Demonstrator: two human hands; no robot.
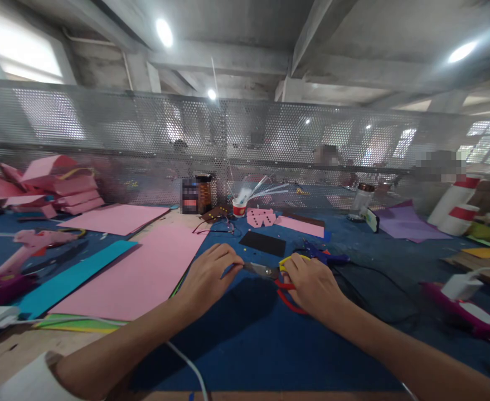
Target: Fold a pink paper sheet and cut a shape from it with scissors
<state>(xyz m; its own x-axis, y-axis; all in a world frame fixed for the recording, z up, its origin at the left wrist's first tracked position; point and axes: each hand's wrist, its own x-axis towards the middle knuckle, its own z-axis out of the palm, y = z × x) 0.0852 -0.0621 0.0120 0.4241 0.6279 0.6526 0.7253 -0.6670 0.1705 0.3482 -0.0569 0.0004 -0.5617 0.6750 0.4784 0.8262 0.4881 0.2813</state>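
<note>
Above the middle of the blue surface (236,351), scissors (266,270) are gripped by the right hand (314,284). The left hand (213,273) is held at their tips; whether anything is pinched cannot be told. Pink paper (138,273) is laid at left; the far side is bordered by a perforated screen (261,133), under a concrete ceiling (236,22).

One view, head-worn, near above my left hand (212,273) and right hand (311,281), facing forward and down, perforated partition (261,131) beyond.
</note>
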